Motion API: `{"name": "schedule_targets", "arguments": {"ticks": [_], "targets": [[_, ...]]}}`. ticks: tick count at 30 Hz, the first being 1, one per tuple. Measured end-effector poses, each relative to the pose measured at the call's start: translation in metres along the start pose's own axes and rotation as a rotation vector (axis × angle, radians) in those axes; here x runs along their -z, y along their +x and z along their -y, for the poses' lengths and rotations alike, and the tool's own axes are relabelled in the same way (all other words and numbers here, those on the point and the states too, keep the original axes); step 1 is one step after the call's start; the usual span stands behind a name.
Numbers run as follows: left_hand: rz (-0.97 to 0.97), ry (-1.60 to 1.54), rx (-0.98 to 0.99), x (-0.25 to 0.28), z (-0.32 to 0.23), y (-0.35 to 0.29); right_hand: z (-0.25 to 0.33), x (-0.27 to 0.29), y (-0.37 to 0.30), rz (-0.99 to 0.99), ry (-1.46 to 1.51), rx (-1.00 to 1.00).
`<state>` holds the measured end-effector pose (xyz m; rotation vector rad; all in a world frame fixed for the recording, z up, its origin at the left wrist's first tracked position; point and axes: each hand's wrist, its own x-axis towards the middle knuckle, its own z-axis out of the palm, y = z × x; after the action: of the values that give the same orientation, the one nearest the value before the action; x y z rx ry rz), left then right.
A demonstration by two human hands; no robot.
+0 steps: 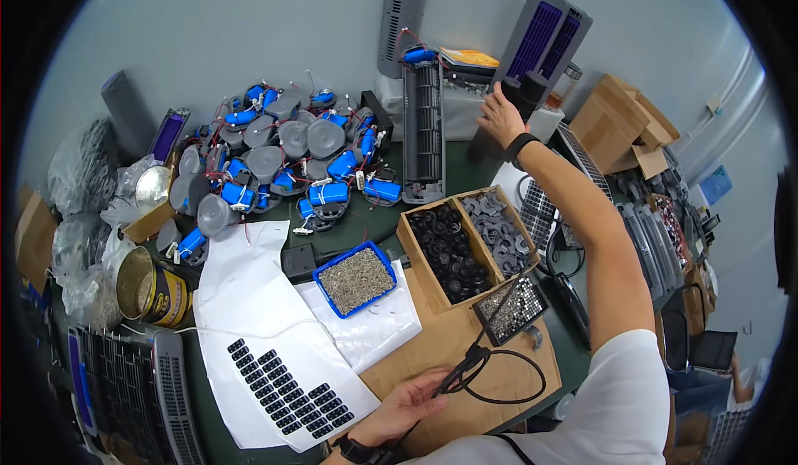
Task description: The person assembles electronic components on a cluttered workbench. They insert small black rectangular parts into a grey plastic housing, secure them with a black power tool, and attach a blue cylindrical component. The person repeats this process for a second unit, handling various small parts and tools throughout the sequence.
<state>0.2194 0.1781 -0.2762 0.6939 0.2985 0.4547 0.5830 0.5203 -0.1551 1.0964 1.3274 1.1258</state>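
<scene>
Left hand (413, 403) curled round black cable (474, 355), seemingly keeping loop gathered above cardboard (436, 332). Right hand (501, 118) partly open at dark cylinders (532, 93) beside purple-grilled housings (532, 39); grip couldn't be told. Divider (480, 240) probably kept black parts (449, 253), grey parts (497, 231) unmixed.

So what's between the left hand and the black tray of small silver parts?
A looped black cable, over brown cardboard: the head view shows both between left hand and tray.

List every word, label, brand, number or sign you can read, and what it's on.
Nothing reads clearly enough to quote.
Yellow-and-black can: label marks, too blurred.
Small black pieces on the white sheet: pale marks, too small.
Orange item at the back: too blurred.
</scene>
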Motion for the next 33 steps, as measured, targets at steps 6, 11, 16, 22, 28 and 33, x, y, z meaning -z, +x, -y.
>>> {"name": "schedule_targets", "arguments": {"ticks": [6, 11, 16, 22, 28, 33], "targets": [[0.004, -0.011, 0.002, 0.001, 0.005, 0.001, 0.014, -0.001, -0.001, -0.084, -0.051, -0.016], [-0.005, -0.005, 0.023, -0.001, -0.003, 0.001, 0.058, -0.012, 0.017, -0.131, 0.063, 0.053], [0.005, 0.001, 0.046, 0.002, 0.004, 0.003, 0.082, -0.025, 0.029, -0.122, -0.034, 0.041], [0.013, 0.010, -0.036, 0.002, 0.007, 0.002, 0.079, -0.005, 0.027, -0.351, 0.175, 0.035], [-0.034, 0.195, -0.099, 0.002, 0.000, -0.008, 0.044, 0.003, -0.024, -0.602, 0.513, -0.084], [-0.330, 0.433, -0.191, -0.020, -0.034, -0.082, -0.044, 0.067, -0.115, -0.612, 0.668, -0.158]]}}
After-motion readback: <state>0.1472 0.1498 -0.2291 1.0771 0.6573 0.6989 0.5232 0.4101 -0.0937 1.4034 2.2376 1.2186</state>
